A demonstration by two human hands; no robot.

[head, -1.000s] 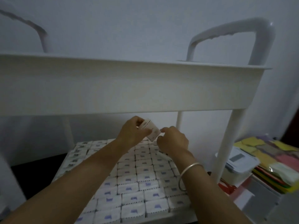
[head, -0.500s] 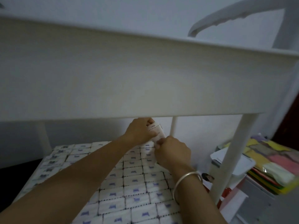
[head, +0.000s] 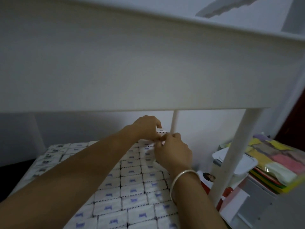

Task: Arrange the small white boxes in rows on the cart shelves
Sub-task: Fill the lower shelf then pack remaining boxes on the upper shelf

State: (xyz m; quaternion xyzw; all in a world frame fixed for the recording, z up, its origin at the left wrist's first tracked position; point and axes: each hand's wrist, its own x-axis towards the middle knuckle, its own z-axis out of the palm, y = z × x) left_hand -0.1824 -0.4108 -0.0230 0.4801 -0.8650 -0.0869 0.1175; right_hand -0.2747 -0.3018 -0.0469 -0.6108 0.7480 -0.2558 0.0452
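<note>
Pinching one small white box (head: 160,130) between them, left hand (head: 145,128) and right hand (head: 172,151) hover above the packed box rows (head: 132,187) at frame centre.

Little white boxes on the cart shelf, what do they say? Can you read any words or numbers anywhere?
No text here can be read.
The small white boxes: a purple mark on each, too blurred to read.
The held box, pinched by the left hand and right hand: print too small.
The card by the cart leg: a small picture, no legible words.
</note>
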